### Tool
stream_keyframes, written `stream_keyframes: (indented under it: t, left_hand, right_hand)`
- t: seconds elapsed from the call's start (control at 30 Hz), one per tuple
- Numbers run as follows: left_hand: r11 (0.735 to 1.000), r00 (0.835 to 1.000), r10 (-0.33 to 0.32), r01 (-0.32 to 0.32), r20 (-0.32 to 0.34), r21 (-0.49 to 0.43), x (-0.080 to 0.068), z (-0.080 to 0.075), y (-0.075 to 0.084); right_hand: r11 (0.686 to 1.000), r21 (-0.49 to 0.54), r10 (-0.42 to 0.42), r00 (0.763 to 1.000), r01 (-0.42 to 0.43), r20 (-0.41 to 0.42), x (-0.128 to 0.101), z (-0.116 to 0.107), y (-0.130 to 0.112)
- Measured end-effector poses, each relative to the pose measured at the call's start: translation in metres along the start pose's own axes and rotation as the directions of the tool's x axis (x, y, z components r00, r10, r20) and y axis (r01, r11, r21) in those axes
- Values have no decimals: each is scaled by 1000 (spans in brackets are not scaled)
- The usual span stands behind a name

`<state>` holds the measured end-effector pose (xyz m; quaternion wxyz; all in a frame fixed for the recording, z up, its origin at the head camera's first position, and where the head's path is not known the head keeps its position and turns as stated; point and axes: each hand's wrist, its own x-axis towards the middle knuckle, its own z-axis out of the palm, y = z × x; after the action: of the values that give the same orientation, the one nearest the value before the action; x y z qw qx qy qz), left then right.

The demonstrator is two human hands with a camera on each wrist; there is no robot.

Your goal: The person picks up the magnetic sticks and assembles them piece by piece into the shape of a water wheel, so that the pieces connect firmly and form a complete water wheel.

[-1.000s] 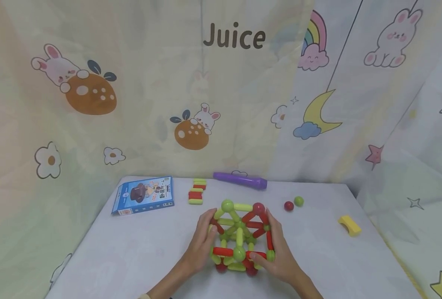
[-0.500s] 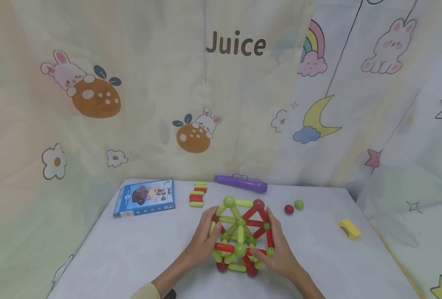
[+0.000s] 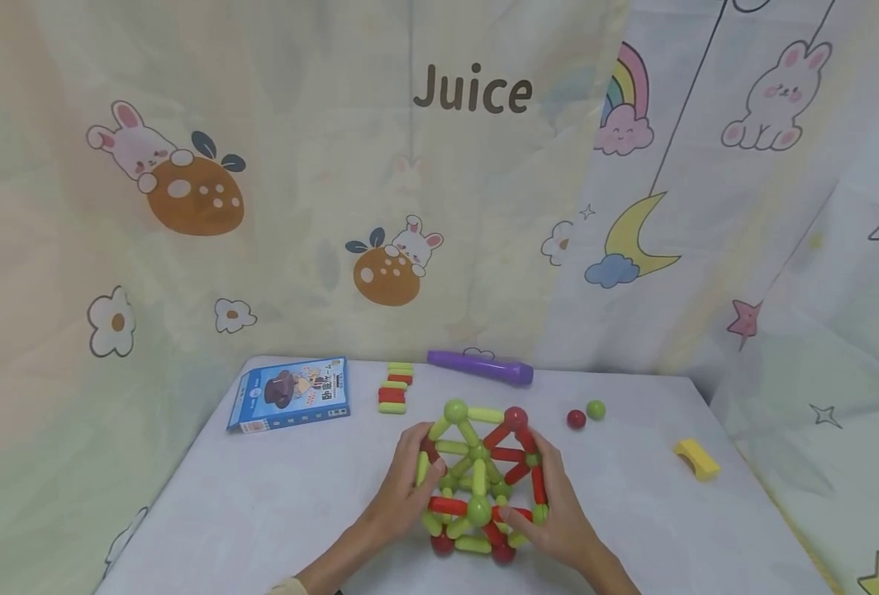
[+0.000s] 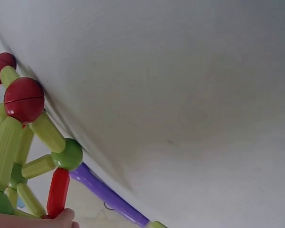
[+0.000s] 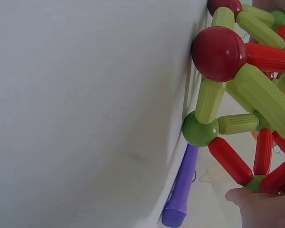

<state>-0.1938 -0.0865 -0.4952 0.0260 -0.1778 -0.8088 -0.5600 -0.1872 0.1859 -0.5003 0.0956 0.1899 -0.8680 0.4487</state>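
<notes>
Two hands, left hand (image 3: 402, 496) and right hand (image 3: 558, 516), were curled around a rod-and-ball frame (image 3: 480, 479) at the near middle of the bench (image 3: 261, 512); since earlier it was barely shifted, the grip unchanged.
</notes>
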Motion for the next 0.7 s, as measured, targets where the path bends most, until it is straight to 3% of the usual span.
stream_keyframes:
  t: [0.5,0.7]
  left_hand:
    - [984,995,76,-85,59,156,-13,-1,2]
    - [978,994,65,-82,91,190,-14,-3,5]
  right_hand:
    - [1000,-4,-4,1000,4,-2,-8,0,-4]
    - [1000,-10,-10,1000,10,-3,-10,0,-5]
